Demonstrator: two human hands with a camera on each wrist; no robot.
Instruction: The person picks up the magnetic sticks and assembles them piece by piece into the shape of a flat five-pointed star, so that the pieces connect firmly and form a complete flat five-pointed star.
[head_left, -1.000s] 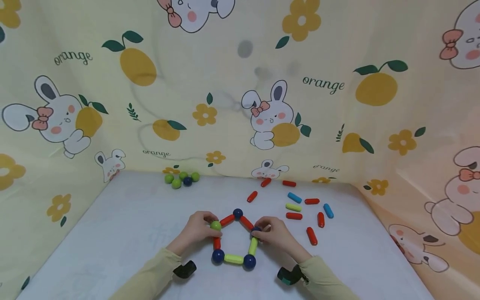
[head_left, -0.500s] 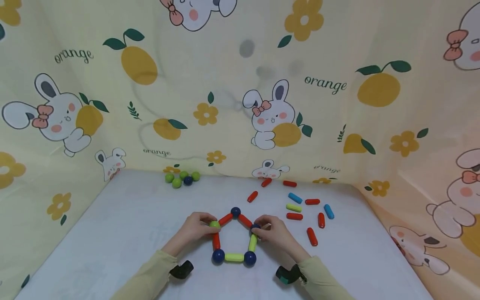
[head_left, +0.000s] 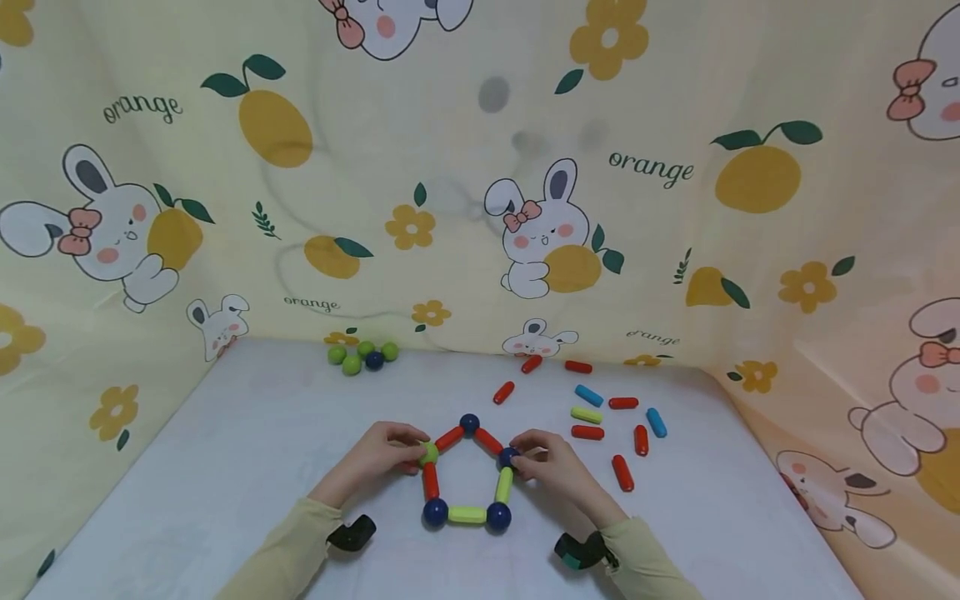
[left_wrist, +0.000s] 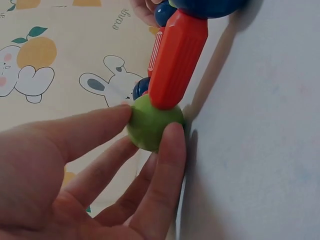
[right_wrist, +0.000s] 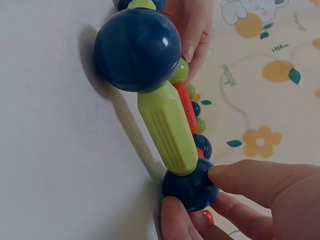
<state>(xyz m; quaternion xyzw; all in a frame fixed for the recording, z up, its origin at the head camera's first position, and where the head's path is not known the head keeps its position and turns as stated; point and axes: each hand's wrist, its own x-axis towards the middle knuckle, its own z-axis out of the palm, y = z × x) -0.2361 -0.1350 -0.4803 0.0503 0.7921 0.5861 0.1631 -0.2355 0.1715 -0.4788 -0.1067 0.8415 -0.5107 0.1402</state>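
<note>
A five-sided ring of magnetic-style rods and balls lies on the white table (head_left: 247,500). Its left corner is a green ball (left_wrist: 150,120), which my left hand (head_left: 375,457) pinches between thumb and fingertips. At the right corner, my right hand (head_left: 557,468) pinches a dark blue ball (right_wrist: 186,189). Dark blue balls also form the top corner (head_left: 469,424), lower left corner (head_left: 435,513) and lower right corner (head_left: 498,517). Red rods (left_wrist: 179,60) make the upper sides and left side; yellow-green rods (right_wrist: 167,127) make the right side and bottom (head_left: 467,515).
Loose red rods (head_left: 622,473), blue rods (head_left: 588,395) and one yellow-green rod (head_left: 587,414) lie scattered at the right and back. Several green balls (head_left: 351,365) and a dark blue ball (head_left: 374,360) cluster at the back left. A printed curtain (head_left: 450,167) rises behind the table.
The ring's upper part has shifted slightly left and back, its corners spreading into a more even pentagon. My left hand has drawn a little left, exposing more of the green ball.
</note>
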